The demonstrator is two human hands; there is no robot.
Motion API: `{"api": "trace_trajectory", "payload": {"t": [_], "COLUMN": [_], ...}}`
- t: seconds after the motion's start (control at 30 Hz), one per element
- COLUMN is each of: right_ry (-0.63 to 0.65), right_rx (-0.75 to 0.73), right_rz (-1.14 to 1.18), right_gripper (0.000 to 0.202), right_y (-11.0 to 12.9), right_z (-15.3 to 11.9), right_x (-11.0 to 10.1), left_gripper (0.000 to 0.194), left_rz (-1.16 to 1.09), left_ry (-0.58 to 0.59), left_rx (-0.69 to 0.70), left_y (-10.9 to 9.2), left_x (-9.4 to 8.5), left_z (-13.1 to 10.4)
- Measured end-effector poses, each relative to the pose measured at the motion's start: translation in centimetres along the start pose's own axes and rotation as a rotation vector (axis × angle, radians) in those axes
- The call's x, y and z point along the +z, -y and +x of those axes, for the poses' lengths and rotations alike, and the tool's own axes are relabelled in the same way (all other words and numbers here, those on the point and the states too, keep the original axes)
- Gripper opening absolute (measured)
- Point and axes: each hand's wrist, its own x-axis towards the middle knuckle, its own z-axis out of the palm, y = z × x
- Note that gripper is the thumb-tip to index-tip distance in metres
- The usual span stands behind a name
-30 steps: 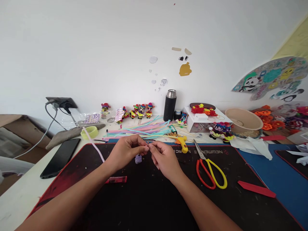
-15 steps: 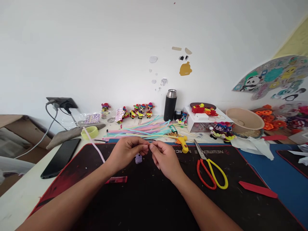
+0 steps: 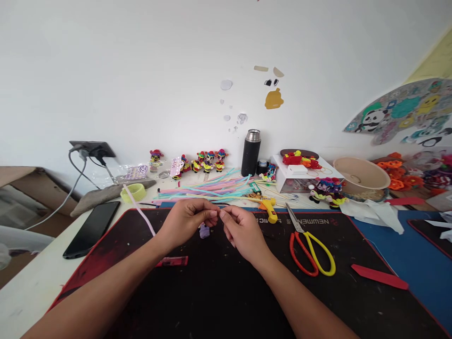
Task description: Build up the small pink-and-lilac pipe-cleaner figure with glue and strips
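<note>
Head view question: what's in that pinch? Left hand and right hand both have thumb against finger, tips right beside each other above the mat.

Reply: Can't tell, too small and the fingers cover it. Both grips look narrow though. Lilac bit shows just below the left fingertips; no idea if it's hanging or lying on the mat.

OP: And the lilac stem?

Reply: Goes out of sight behind the left arm, so can't say if it's held.

OP: Tips for work this close?

Reply: I'd anchor with one pinch and make small moves with the other, light pressure so nothing gets squashed. Watch that stem, it could snag on the forearm.
</note>
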Motion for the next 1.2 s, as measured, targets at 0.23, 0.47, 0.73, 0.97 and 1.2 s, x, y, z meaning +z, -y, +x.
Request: {"api": "trace_trajectory", "payload": {"t": [0.23, 0.47, 0.73, 0.97, 1.2], "right_ry": [0.003, -0.003, -0.014, 0.011, 0.009], "right_rx": [0.001, 0.002, 0.036, 0.049, 0.046], "right_rz": [-0.017, -0.005, 0.057, 0.171, 0.245], "right_gripper": [0.027, 0.029, 0.034, 0.037, 0.035], "right_y": [0.02, 0.21, 0.59, 0.25, 0.31], "right_z": [-0.18, -0.20, -0.12, -0.03, 0.11], "right_x": [-0.01, 0.02, 0.04, -0.15, -0.17], "left_gripper": [0.023, 0.026, 0.019, 0.010, 0.014], "left_rz": [0.001, -0.046, 0.178, 0.269, 0.294], "left_ry": [0.004, -0.051, -0.168, -0.138, -0.105], "left_rx": [-0.021, -0.027, 0.125, 0.309, 0.321], "left_y": [-0.09, -0.15, 0.23, 0.35, 0.25], "left_x": [-0.08, 0.15, -0.20, -0.29, -0.11], "left_z": [-0.02, 0.10, 0.24, 0.35, 0.17]}}
